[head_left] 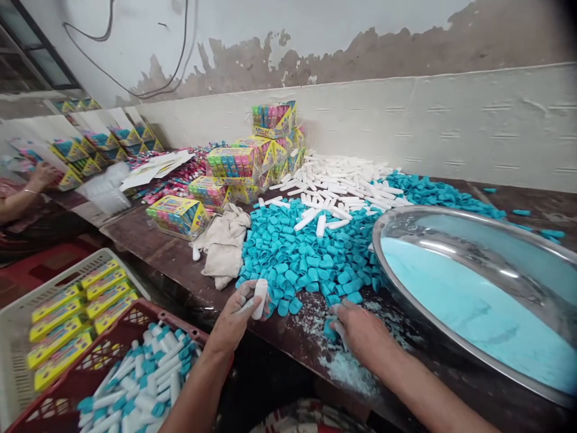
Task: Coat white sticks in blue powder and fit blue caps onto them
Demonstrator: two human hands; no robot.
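My left hand (243, 304) is closed around a small white plastic tube (260, 299) held upright near the table's front edge. My right hand (354, 328) has its fingers curled together at a blue cap (331, 329), low over the spilled powder. Part of that grip is hidden by the back of the hand. Just beyond both hands spreads a heap of blue caps (288, 246). Behind it lies a pile of white tubes (338, 180). To the right stands a large metal basin (451, 319) holding pale blue powder (460, 300).
A crumpled cloth (225, 240) and printed display boxes (234, 162) stand left of the caps. Below left, a red crate (144, 310) holds capped tubes, beside a white crate (11, 331) with yellow boxes (63, 358). Another person's hand (42, 174) is at far left.
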